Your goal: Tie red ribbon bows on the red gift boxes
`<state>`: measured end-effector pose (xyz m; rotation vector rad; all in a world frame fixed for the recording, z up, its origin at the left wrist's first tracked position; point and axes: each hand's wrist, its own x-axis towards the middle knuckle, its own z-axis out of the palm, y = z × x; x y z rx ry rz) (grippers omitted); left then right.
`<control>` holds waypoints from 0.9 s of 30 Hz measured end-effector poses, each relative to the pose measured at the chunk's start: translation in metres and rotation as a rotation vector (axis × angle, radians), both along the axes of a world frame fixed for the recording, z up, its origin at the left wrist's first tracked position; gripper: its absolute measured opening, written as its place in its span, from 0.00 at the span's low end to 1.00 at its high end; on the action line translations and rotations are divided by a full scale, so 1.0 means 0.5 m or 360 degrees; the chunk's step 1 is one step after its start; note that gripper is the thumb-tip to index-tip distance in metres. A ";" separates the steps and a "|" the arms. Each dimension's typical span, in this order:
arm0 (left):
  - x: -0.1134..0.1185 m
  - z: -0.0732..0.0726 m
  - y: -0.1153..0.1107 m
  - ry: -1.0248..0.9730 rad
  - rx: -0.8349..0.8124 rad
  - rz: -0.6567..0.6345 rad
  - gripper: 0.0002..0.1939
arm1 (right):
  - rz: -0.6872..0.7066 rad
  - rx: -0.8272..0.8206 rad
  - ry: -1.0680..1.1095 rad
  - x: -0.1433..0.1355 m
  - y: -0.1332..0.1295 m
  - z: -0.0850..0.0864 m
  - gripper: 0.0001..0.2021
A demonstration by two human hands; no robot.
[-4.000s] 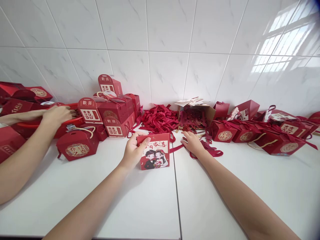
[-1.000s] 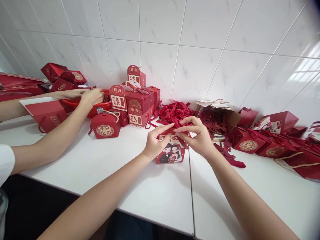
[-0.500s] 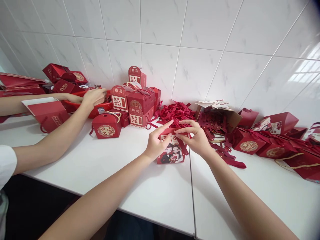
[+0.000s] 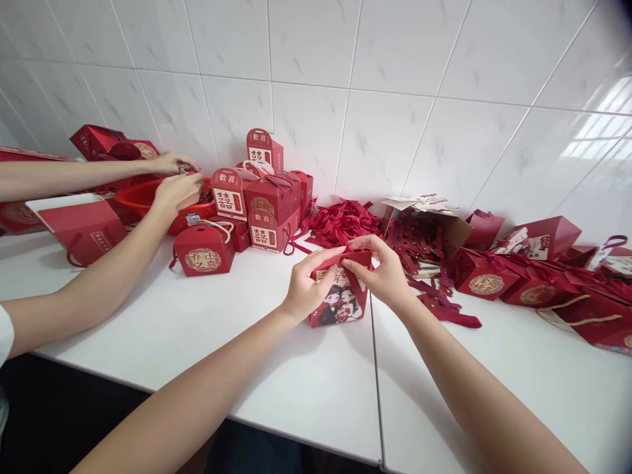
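Note:
A small red box (image 4: 340,306) with a cartoon couple on its front stands upright on the white table (image 4: 306,388). My left hand (image 4: 310,284) grips its upper left side, thumb on the front and fingers along the top edge. On the upper right, my right hand (image 4: 379,268) pinches the top, its thumb on the front face and its fingers behind. Dark red ribbon shows at the box's right side by my right hand. The fingertips behind the top edge are partly hidden.
Another person's hand (image 4: 178,194) works over a red basket (image 4: 133,197) at the left. Stacked red boxes (image 4: 266,230) stand left of a ribbon pile (image 4: 340,220). An open carton (image 4: 457,236) and a row of red boxes (image 4: 486,280) lie to the right.
My fingers have closed in on the top of the box, which now looks slightly turned. The other person's two hands have come together above the basket. The view has shifted a little.

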<state>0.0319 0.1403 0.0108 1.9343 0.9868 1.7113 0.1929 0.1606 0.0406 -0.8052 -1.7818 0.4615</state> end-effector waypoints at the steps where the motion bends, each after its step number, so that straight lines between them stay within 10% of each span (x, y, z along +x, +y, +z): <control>1: 0.002 0.002 -0.003 -0.0011 0.0009 -0.0007 0.14 | 0.0012 -0.0067 0.0069 0.000 0.000 -0.001 0.12; 7: 0.004 0.006 -0.007 0.0057 0.0041 -0.0035 0.13 | 0.0066 -0.0658 0.0317 -0.010 -0.013 -0.007 0.16; 13: 0.007 -0.013 0.004 0.0302 0.0289 0.0271 0.38 | -0.0133 -0.0210 0.0350 -0.035 -0.056 -0.008 0.12; 21: 0.025 -0.028 -0.005 0.0118 0.0161 0.0219 0.39 | -0.0253 0.0232 0.0294 -0.004 -0.101 -0.026 0.09; 27: 0.010 0.003 -0.006 0.0221 -0.0459 -0.0283 0.10 | -0.0486 0.0293 0.0234 0.074 -0.088 -0.045 0.10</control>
